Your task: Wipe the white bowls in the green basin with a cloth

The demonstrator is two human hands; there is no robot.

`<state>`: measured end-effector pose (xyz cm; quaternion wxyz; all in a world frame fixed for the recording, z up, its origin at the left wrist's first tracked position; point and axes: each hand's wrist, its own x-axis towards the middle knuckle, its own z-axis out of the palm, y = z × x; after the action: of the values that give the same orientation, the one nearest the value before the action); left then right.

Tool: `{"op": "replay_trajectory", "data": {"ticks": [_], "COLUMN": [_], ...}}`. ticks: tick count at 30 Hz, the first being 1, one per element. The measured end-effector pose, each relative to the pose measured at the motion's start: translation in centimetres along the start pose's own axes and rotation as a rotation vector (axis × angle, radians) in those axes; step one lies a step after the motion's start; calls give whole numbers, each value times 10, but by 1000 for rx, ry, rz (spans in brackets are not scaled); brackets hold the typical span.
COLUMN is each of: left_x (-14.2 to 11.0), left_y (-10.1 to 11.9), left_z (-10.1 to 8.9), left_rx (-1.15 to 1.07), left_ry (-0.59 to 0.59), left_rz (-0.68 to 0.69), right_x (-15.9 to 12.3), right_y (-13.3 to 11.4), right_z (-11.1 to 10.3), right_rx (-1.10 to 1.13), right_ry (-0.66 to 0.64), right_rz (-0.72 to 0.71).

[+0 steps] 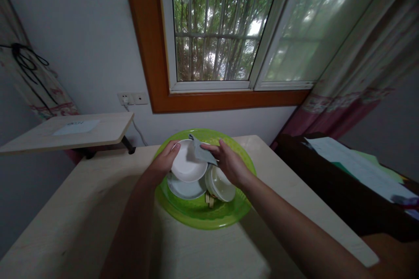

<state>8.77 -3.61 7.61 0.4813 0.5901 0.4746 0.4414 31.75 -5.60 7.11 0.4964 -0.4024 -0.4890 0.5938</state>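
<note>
My left hand (pixel 166 159) grips the left rim of a white bowl (pixel 188 169), thumb over the edge, holding it tilted above a green basin (pixel 204 223). In my right hand (pixel 227 159) is a grey cloth (pixel 203 153), pinched between the fingers and lying against the bowl's right inner side. Below the bowl, a white plate (pixel 186 189) rests in the basin. To its right, several white bowls (pixel 223 185) lean on their sides, nested. Small light wooden pieces (pixel 209 200) lie near them, too small to name exactly.
The basin stands on a pale wooden table (pixel 196 253). A raised shelf (pixel 98 133) with a paper label is at the left. Behind are a wall socket (pixel 126 98) with a cable and a barred window (pixel 216 30). Papers (pixel 356 163) lie on dark furniture at the right.
</note>
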Motion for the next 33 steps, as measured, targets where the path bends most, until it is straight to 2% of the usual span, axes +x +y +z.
{"op": "replay_trajectory", "data": {"ticks": [4,6,11,14,20,23,26,29,31,33], "left_x": [2,3,5,3,-3,-5,-4,2,6,9], "left_y": [-3,-5,-3,2,13,17,17,10,4,-2], "left_z": [1,2,5,6,8,10,12,12,12,13], "left_rx": [-37,-29,128,245,380,413,381,306,274,238], "left_ry": [-31,-34,-66,-68,-46,-49,-1,68,88,60], "left_rz": [40,55,122,209,305,315,277,262,265,244], "right_x": [3,6,13,17,28,30,30,32,35,39], "right_y": [-3,-1,1,1,-1,-7,-11,-6,2,11], "right_z": [-1,-2,-7,-11,-8,-1,2,0,-2,-2], "right_rx": [-56,-132,-310,-453,-678,-777,-853,-812,-704,-544], "right_ry": [115,118,-103,-156,-94,-77,13,94,145,210], "right_rz": [-17,-50,-88,-82,-45,-20,-60,-100,-112,-107]}}
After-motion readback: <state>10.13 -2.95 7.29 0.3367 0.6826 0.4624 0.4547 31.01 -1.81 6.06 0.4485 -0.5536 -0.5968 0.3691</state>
